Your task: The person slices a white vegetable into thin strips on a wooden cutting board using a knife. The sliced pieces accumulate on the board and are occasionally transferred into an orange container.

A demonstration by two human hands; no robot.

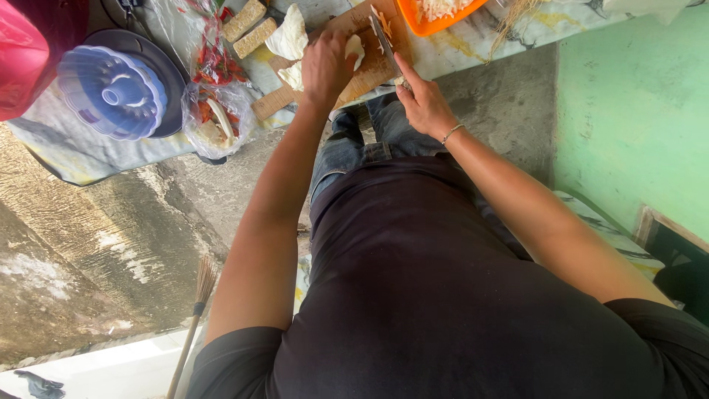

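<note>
Pale cabbage wedge sits under the left hand, fingers curled down over it, pressing it on a wooden cutting board. Right hand closed round a steel-bladed knife, blade on the board just beside the wedge. Orange plastic bowl of shreds beyond, on the marbled counter.

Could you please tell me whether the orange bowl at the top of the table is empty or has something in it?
It has something in it: the orange bowl holds pale shredded pieces; its upper part is cut off.
</note>
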